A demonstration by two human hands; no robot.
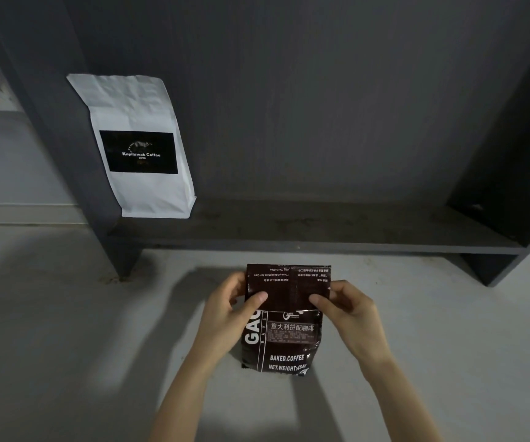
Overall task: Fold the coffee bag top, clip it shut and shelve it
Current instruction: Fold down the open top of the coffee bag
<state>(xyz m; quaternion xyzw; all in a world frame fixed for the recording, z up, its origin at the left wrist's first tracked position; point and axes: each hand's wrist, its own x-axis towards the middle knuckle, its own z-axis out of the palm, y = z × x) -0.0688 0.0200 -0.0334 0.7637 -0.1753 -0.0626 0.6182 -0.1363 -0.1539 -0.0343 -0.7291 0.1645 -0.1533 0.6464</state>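
A dark brown coffee bag (284,339) with white print stands upright on the pale floor in front of a low dark shelf (321,232). Its top flap is folded down toward me, showing upside-down text. My left hand (228,311) pinches the flap's left edge, thumb on the front. My right hand (349,309) pinches the right edge the same way. No clip is in view.
A white coffee bag (142,145) with a black label stands at the left end of the shelf, leaning against the dark upright panel (66,148). Another dark side panel (512,186) closes the shelf on the right. The pale floor (66,330) spreads around me.
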